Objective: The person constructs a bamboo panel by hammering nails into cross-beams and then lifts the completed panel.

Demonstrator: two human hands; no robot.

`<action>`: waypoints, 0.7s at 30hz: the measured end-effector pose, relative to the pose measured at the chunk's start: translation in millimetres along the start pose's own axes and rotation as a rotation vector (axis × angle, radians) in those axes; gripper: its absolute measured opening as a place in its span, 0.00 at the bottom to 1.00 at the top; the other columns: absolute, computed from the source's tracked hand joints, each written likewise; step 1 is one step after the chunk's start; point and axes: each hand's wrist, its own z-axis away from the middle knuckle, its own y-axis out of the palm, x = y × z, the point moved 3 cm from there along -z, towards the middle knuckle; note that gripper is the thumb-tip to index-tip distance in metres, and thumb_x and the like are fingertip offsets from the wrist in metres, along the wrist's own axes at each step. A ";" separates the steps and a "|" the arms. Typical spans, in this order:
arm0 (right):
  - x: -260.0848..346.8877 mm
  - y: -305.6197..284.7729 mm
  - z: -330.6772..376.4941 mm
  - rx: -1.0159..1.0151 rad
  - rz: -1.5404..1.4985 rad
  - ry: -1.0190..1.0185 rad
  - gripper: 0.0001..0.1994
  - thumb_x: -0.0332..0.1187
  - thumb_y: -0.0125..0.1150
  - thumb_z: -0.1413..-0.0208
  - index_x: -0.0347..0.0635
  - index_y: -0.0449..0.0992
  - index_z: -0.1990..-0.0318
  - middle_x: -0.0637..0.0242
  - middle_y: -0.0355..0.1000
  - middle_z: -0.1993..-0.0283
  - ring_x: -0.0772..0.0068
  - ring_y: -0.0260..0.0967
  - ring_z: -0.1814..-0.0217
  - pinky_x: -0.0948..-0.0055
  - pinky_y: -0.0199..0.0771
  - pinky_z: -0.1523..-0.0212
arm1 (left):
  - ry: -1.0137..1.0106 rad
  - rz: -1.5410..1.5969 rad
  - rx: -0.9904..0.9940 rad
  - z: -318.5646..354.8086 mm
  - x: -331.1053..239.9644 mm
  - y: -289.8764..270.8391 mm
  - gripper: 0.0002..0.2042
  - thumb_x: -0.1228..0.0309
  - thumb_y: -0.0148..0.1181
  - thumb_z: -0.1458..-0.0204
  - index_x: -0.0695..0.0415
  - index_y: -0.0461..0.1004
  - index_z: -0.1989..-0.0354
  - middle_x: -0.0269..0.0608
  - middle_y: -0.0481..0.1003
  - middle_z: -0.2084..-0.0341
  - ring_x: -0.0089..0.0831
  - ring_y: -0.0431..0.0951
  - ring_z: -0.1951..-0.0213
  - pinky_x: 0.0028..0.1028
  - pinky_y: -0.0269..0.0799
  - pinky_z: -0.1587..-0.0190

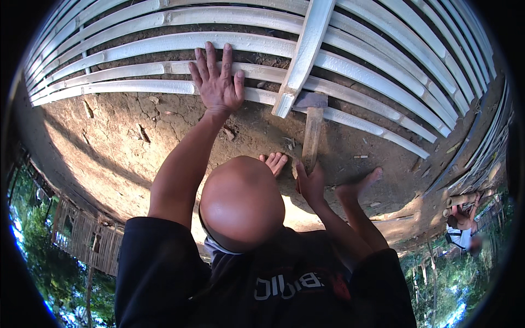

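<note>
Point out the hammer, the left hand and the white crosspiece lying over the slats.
hammer (312,136), head view, on its wooden handle.
left hand (217,82), head view, on its back.
white crosspiece (304,52), head view, mid-length.

Your left hand (217,82) lies on the pale, whitish-grey bamboo strips (136,70), which make a striped pattern — light strips with dark brown gaps of soil between them. Your right hand (310,183) holds a hammer (311,123) with a light tan wooden handle and a dull grey head, over dry brown earth (126,142) marked with fine cracks. Your shirt (164,273) is black — it has white lettering and a small red mark.
</note>
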 end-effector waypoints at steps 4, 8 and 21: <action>-22.6 8.1 -27.8 0.072 -0.111 0.028 0.13 0.39 0.62 0.37 0.40 0.68 0.64 0.71 0.64 0.84 0.79 0.59 0.91 0.73 0.57 0.89 | 0.007 0.009 -0.003 -2.5 0.8 3.6 0.32 0.47 0.37 0.39 0.40 0.52 0.26 0.51 0.43 0.25 0.56 0.37 0.25 0.56 0.24 0.28; 28.5 -10.4 12.1 0.054 0.008 0.170 0.14 0.39 0.64 0.38 0.38 0.70 0.62 0.69 0.67 0.83 0.78 0.63 0.88 0.73 0.60 0.87 | 0.013 -0.015 -0.009 -2.6 4.9 -1.1 0.32 0.48 0.36 0.38 0.42 0.52 0.26 0.52 0.43 0.25 0.57 0.36 0.25 0.55 0.23 0.27; 70.4 -70.8 -86.1 -0.104 0.204 -0.320 0.18 0.45 0.63 0.38 0.35 0.74 0.58 0.66 0.70 0.82 0.75 0.68 0.86 0.70 0.66 0.84 | 0.027 -0.094 0.012 -1.9 -8.3 -5.7 0.32 0.52 0.38 0.38 0.45 0.51 0.25 0.49 0.43 0.25 0.55 0.36 0.25 0.53 0.24 0.27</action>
